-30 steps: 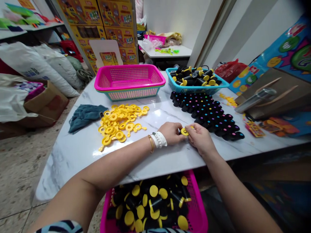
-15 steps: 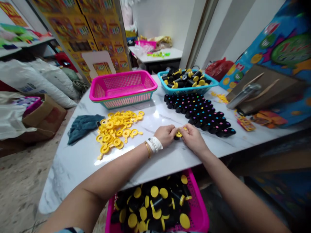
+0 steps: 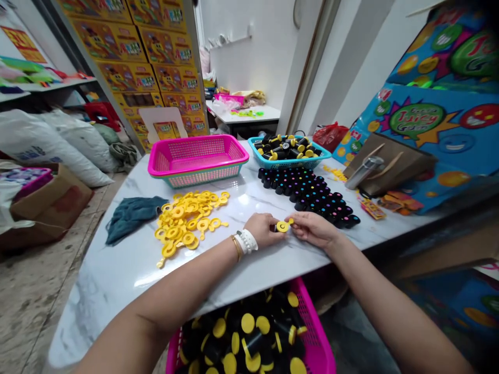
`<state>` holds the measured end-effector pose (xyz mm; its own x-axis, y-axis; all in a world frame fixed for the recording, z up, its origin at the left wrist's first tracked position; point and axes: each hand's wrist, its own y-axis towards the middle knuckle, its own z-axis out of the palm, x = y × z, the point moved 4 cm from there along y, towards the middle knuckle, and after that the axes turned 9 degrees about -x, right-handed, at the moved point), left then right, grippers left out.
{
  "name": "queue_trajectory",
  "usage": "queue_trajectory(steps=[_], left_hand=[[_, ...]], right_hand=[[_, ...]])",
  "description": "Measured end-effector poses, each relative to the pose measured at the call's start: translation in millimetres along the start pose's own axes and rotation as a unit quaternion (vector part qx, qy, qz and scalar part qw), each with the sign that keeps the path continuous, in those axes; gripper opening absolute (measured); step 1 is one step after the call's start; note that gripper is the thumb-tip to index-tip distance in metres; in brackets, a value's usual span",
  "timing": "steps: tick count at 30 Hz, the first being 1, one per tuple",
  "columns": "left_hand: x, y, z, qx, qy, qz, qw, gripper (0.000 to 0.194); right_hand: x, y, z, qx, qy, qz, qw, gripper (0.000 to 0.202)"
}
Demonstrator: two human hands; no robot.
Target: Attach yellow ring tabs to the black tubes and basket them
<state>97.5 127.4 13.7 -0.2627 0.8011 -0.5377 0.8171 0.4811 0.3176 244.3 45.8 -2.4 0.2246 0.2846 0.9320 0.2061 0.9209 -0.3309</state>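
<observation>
My left hand [image 3: 264, 230] is closed around the side of a small piece topped by a yellow ring [image 3: 283, 226], above the marble-look table [image 3: 234, 275]. My right hand [image 3: 312, 228] pinches the little tab on the ring's right side. Left of my hands lies a loose pile of yellow ring parts [image 3: 191, 218]. Rows of black pieces with coloured dots [image 3: 312, 192] stand beyond my right hand. Below the table edge, a pink basket [image 3: 317, 332] holds black cylinders with yellow ends.
Stacked pink and teal baskets [image 3: 198, 156] stand at the back. A blue basket [image 3: 288, 163] holds black and yellow pieces. A dark cloth [image 3: 132, 218] lies at the left. At the right are a brown paper bag [image 3: 405, 166] and a metal bottle [image 3: 364, 172].
The yellow ring shows more fully between my hands, and my right fingers now hold its tab. The camera view has shifted, with the tabletop items sitting lower in the picture.
</observation>
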Motion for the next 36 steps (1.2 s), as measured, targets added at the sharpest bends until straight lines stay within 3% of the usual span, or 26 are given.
queue_trajectory(steps=[5, 10, 13, 17, 23, 24, 27, 29, 31, 33, 36], left_hand=[[-12, -3, 1.7, 0.007, 0.027, 0.005, 1.000, 0.035], [-18, -7, 3.8, -0.003, 0.071, -0.052, 0.996, 0.041], [-14, -9, 6.7, 0.020, 0.060, -0.093, 0.994, 0.048], [-10, -8, 5.8, 0.015, 0.045, -0.109, 0.993, 0.053], [-15, -5, 8.4, 0.003, 0.058, -0.082, 0.995, 0.044], [-15, -3, 6.7, 0.008, 0.062, -0.077, 0.995, 0.042], [-11, 5, -6.7, 0.085, 0.037, -0.065, 0.994, 0.035], [-6, 12, -26.5, 0.129, -0.017, -0.057, 0.990, 0.030], [0, 20, -53.7, 0.096, -0.082, -0.061, 0.990, 0.031], [9, 26, -77.5, 0.023, -0.147, -0.087, 0.985, 0.032], [21, 31, -89.1, -0.032, -0.195, -0.132, 0.971, 0.031]], right_hand=[[9, 3, 14, 0.062, -0.145, 0.025, 0.987, 0.032], [17, -4, 20, -0.004, -0.271, -0.053, 0.961, 0.029], [10, -15, 20, -0.044, -0.272, -0.106, 0.955, 0.027], [1, -28, 22, -0.045, -0.264, -0.155, 0.951, 0.038], [8, -35, 29, -0.169, -0.379, -0.277, 0.867, 0.024], [8, -34, 29, -0.175, -0.381, -0.280, 0.863, 0.024], [2, -32, 30, -0.155, -0.334, -0.222, 0.903, 0.027], [-6, -41, 33, -0.150, -0.286, -0.170, 0.931, 0.031], [-14, -61, 42, -0.136, -0.260, -0.146, 0.945, 0.032], [-21, -86, 58, -0.073, -0.283, -0.145, 0.945, 0.028], [-18, -110, 83, 0.011, -0.352, -0.180, 0.918, 0.026]])
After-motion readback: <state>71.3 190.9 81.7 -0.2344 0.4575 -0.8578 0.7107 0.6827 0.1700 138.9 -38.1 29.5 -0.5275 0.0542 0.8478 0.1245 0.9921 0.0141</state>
